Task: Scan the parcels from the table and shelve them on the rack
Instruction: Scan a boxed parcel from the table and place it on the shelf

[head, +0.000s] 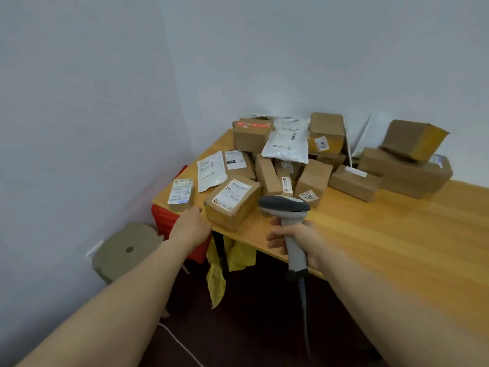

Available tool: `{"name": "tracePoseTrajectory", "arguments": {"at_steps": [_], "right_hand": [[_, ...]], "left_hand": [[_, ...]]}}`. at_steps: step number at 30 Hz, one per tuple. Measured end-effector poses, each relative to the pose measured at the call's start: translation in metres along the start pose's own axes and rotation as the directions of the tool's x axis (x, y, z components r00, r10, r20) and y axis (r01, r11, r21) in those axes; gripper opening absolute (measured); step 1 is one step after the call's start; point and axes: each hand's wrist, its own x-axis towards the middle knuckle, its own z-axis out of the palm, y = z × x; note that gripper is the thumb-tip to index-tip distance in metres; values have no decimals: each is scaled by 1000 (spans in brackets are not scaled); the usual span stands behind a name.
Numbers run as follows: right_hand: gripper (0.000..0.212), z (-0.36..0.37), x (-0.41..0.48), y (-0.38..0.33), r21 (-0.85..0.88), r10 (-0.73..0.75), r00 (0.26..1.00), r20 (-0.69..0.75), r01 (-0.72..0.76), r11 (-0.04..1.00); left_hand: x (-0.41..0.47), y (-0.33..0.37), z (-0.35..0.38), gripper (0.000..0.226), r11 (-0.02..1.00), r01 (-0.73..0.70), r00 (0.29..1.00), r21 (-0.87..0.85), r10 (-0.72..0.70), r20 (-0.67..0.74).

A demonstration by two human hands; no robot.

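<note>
So the person stands at the corner of a wooden table point(397, 247) with a whole heap of parcels point(312, 160) dumped on the far side, up against the wall. They're mostly brown cardboard boxes, plus a white poly bag point(287, 140) lying on top of the pile and a flat white mailer point(210, 170) out to the left.

The right hand point(299, 239) is wrapped tight round the handle of a grey scanner point(287, 207), with its head aimed out over the near boxes. The cable point(304, 313) hangs straight down off the bottom of the handle.

The left hand point(191, 226) is stretched out to the table's near edge. Its fingers are loose and there's nothing in it. It sits right at the near left corner of a box point(232, 200) with a big white label on top. It's too blurry for me to say whether it actually touches the box. That box sits at the table's front edge, closest of the lot. Just left of the hand there's a small box point(181, 193), also label up, right on the table corner.

Further back, a couple of boxes carry yellowish number stickers, and one tilted box point(415, 139) sits on top of the stack at the right.

Under the table I can see a red crate point(169, 221), some yellow bags point(219, 274) hanging down, and a round stool point(127, 247) by the wall.
</note>
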Motion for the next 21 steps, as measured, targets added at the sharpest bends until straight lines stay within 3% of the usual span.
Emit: {"name": "tracePoseTrajectory", "arguments": {"at_steps": [4, 8, 12, 15, 17, 19, 21], "right_hand": [[24, 8, 84, -2, 72, 66, 998, 24, -67, 995], [52, 22, 143, 0, 92, 87, 995, 40, -90, 992], [42, 30, 179, 3, 122, 117, 991, 68, -125, 985], [41, 35, 192, 1, 104, 117, 987, 115, -129, 986], [34, 36, 193, 1, 125, 132, 983, 125, -148, 981], [34, 39, 189, 1, 169, 141, 981, 135, -163, 972], [37, 42, 179, 3, 187, 141, 980, 144, -167, 968]], "left_hand": [[67, 10, 23, 44, 997, 78, 997, -18, -78, 4], [117, 8, 41, 33, 989, 130, 992, -64, -129, 9], [148, 4, 58, 29, 968, 205, 978, -142, -196, 77], [153, 6, 62, 49, 912, 302, 952, -279, -271, 144], [149, 6, 64, 61, 833, 395, 918, -388, -347, 190], [137, 4, 72, 50, 662, 484, 873, -572, -409, 266], [117, 0, 80, 55, 514, 538, 830, -668, -461, 313]]}}
